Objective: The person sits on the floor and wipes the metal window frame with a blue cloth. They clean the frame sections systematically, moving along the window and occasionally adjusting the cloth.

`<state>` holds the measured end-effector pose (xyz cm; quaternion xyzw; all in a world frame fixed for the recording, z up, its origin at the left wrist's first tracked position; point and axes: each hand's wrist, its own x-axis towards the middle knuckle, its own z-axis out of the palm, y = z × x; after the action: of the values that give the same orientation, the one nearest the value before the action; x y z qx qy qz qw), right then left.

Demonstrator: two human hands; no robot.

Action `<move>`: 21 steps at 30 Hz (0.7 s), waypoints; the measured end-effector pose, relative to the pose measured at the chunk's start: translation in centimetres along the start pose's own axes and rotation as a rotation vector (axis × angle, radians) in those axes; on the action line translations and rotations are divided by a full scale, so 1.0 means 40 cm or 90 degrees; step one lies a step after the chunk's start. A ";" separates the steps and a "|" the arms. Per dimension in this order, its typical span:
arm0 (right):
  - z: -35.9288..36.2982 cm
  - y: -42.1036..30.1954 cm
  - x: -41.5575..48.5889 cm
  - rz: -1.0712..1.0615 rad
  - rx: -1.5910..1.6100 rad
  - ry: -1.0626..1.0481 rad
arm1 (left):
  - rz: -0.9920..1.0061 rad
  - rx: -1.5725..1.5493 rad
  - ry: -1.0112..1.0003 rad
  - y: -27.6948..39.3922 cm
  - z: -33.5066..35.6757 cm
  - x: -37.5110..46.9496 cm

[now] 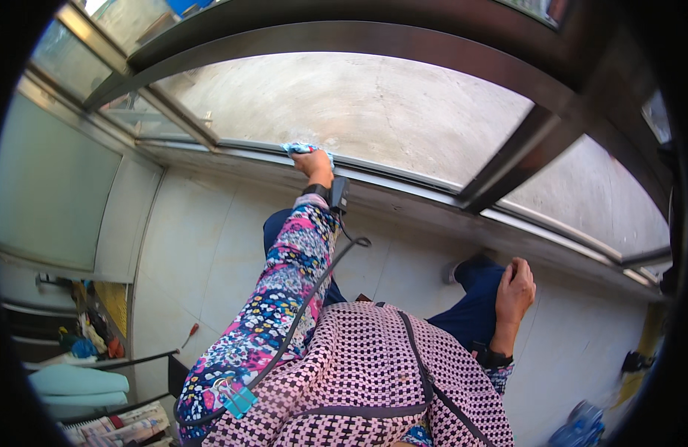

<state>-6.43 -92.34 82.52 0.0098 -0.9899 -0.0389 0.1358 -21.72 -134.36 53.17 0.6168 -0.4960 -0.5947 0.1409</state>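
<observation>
My left hand (315, 163) holds a crumpled light-blue patterned cloth (299, 148) against the metal track at the bottom of a window frame (399, 184). The lower edge of the glass pane (349, 106) meets the track just beyond it. A strapped device with a black cable is on my left wrist. My right hand (515, 290) rests on my bent right knee, its fingers loosely curled, with nothing seen in it. My sleeves are floral, under a pink-and-black checked garment (372, 363).
A screwdriver with a red handle (194, 329) lies on the tiled floor (182, 251) at left. Beside it stands a rack or chair with light-green cushions (78, 385). A large clear blue plastic bottle (578, 427) is at lower right. A cabinet door (53, 184) stands at far left.
</observation>
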 end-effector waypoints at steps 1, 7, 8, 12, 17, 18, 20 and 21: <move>-0.047 -0.039 0.010 0.009 -0.001 -0.005 | 0.002 0.001 -0.020 0.020 0.007 -0.050; -0.246 -0.345 0.095 0.013 0.010 0.003 | -0.127 0.045 -0.111 0.216 0.032 -0.184; -0.261 -0.384 0.115 0.006 0.005 0.016 | -0.118 0.043 -0.134 0.260 0.056 -0.196; -0.314 -0.478 0.109 0.005 0.010 0.041 | -0.163 0.100 -0.206 0.329 0.062 -0.256; -0.331 -0.504 0.074 0.004 0.016 0.046 | -0.307 0.008 -0.250 0.348 0.048 -0.321; -0.332 -0.505 0.075 0.011 0.015 0.048 | -0.294 0.043 -0.259 0.349 0.049 -0.327; -0.335 -0.510 0.074 0.000 0.021 0.048 | -0.315 -0.029 -0.278 0.349 0.053 -0.341; -0.338 -0.515 0.077 -0.007 0.024 0.055 | -0.325 -0.065 -0.289 0.350 0.054 -0.347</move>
<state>-5.55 -113.99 94.70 0.0194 -0.9836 -0.0203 0.1780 -27.06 -129.19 71.56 0.5654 -0.3140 -0.7566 -0.0958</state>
